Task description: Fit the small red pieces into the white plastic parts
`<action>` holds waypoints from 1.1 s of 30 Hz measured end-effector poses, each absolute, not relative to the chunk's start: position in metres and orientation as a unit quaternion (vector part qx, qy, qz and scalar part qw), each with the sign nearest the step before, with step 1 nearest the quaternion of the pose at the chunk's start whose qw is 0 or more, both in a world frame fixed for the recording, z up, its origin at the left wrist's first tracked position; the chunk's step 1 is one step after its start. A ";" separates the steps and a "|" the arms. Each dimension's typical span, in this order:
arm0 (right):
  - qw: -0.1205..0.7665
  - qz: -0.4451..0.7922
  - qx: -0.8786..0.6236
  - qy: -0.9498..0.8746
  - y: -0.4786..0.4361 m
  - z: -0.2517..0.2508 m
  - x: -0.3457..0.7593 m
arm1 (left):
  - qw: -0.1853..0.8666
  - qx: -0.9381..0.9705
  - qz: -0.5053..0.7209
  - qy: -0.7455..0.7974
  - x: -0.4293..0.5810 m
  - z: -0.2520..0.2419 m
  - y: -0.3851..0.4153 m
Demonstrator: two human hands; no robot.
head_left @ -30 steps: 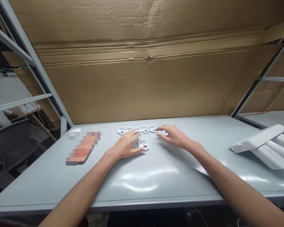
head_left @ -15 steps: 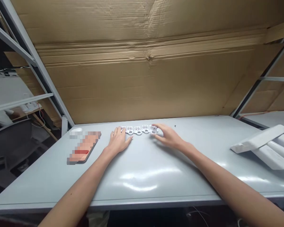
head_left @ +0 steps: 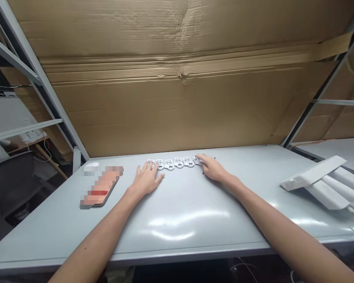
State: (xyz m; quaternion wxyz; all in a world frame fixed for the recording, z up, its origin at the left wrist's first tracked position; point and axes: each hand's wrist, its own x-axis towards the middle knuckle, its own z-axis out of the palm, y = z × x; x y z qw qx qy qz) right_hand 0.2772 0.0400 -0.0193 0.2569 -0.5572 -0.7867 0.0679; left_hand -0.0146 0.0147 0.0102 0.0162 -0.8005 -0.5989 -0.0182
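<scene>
A row of small flat white pieces [head_left: 169,164], each with a round hole at its near end, lies along the back of the table. My left hand [head_left: 145,179] rests flat at the row's left end, fingers spread, with its fingertips over the leftmost pieces and partly covering them. At the right end, my right hand [head_left: 212,167] has its index finger and thumb closed around the last white piece [head_left: 197,160], which is partly hidden by the fingers. Beside that hand, a tiny dark bit [head_left: 215,158] shows on the table.
To the left lie a blurred phone-like slab [head_left: 102,186] and a small white object [head_left: 92,167]. White packaging pieces [head_left: 321,181] are stacked at the right. Cardboard [head_left: 171,114] closes off the back, with metal frame posts [head_left: 51,94] at the sides.
My right hand has moved right along the row and its fingers have closed in on the end piece. More pieces now show between the hands. My left hand stays flat; the view has shifted slightly.
</scene>
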 end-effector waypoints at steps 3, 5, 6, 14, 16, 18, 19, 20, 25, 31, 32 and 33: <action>0.248 0.074 -0.562 -0.786 0.035 -0.016 0.268 | -0.005 -0.814 -0.012 -0.581 -0.015 0.014 0.013; 0.238 0.076 -0.567 -0.785 0.030 -0.015 0.261 | -0.011 -0.820 -0.011 -0.572 -0.015 0.014 0.012; 0.232 0.077 -0.566 -0.787 0.028 -0.014 0.258 | -0.012 -0.823 -0.011 -0.568 -0.015 0.014 0.012; 0.225 0.072 -0.540 -0.808 0.023 -0.012 0.250 | -0.020 -0.828 -0.022 -0.560 -0.010 0.009 0.010; 0.217 0.054 -0.527 -0.820 0.022 -0.012 0.247 | -0.029 -0.835 -0.034 -0.548 -0.008 0.009 0.008; 0.200 0.045 -0.514 -0.833 0.019 -0.014 0.241 | -0.042 -0.849 -0.046 -0.525 -0.006 0.008 0.007; 0.190 0.045 -0.509 -0.838 0.018 -0.015 0.238 | -0.048 -0.854 -0.051 -0.515 -0.005 0.007 0.007; 0.180 0.047 -0.505 -0.843 0.017 -0.015 0.235 | -0.052 -0.858 -0.054 -0.508 -0.005 0.006 0.007; 0.129 0.070 -0.502 -0.852 0.012 -0.017 0.225 | -0.052 -0.858 -0.044 -0.509 -0.004 0.003 0.009; 0.127 0.055 -0.488 -0.862 0.013 -0.012 0.230 | -0.046 -0.858 -0.047 -0.510 -0.005 0.003 0.010; 0.129 0.051 -0.484 -0.864 0.013 -0.011 0.232 | -0.045 -0.858 -0.047 -0.510 -0.005 0.003 0.010; 0.132 0.048 -0.480 -0.866 0.014 -0.011 0.233 | -0.044 -0.858 -0.047 -0.509 -0.005 0.002 0.010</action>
